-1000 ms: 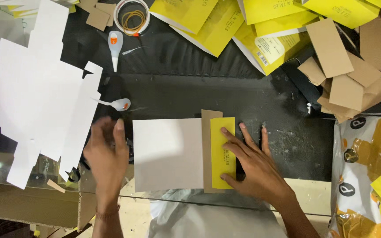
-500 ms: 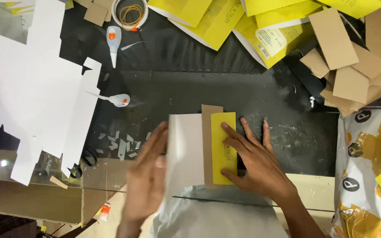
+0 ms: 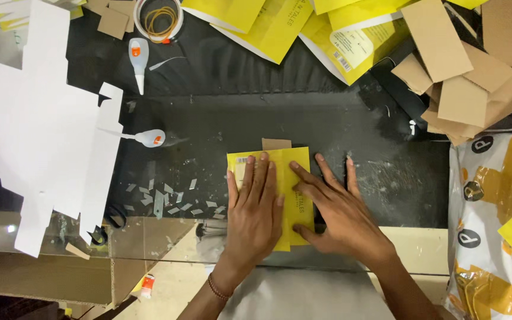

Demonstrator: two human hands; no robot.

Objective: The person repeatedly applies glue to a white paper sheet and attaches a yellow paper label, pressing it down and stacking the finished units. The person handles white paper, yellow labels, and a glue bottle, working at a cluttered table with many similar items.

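Left hand (image 3: 255, 207): fingers (image 3: 250, 175) together, flat on the yellow cover (image 3: 296, 163).
Right hand (image 3: 339, 210): fingers spread, pressing the cover's right edge.
Cover: near the desk (image 3: 386, 178) front edge.
Open room: bare desk right of it.

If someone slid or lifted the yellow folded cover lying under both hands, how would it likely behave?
The yellow cover looks thin and flat, so probably light and somewhat bendy when lifted. A brown card strip pokes out at its top edge, which may stiffen it a little. With the left hand and right hand pressing it flat, it may spring open if released.
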